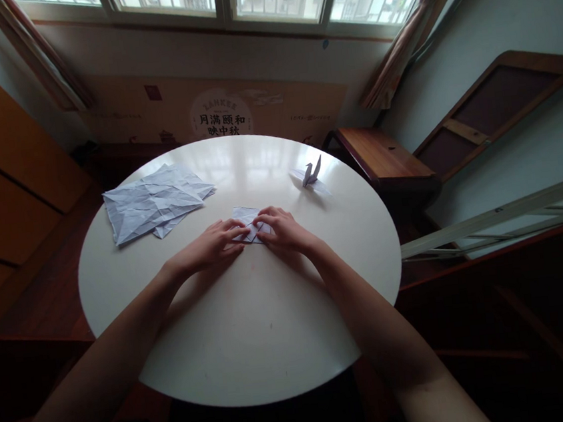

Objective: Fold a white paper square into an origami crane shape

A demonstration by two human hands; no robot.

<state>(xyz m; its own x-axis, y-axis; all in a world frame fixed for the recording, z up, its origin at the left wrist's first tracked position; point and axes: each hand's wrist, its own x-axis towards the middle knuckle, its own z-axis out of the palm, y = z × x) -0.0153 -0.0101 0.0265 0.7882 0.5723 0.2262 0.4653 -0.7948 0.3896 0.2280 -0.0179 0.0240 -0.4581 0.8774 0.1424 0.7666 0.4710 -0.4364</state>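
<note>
With left hand point(214, 241) and right hand point(283, 229), gripping folded paper point(244, 213) midway across the tabletop point(243, 322), creased sheets point(152, 201) over by its far left edge, crane point(311, 178) near the far right.

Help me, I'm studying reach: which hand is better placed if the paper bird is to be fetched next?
Probably the right hand: the paper bird stands on its side of the table, while the left hand is farther away. Both are on the small paper.

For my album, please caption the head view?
Left hand and right hand touch folded paper on a white table, paper bird beyond.
</note>
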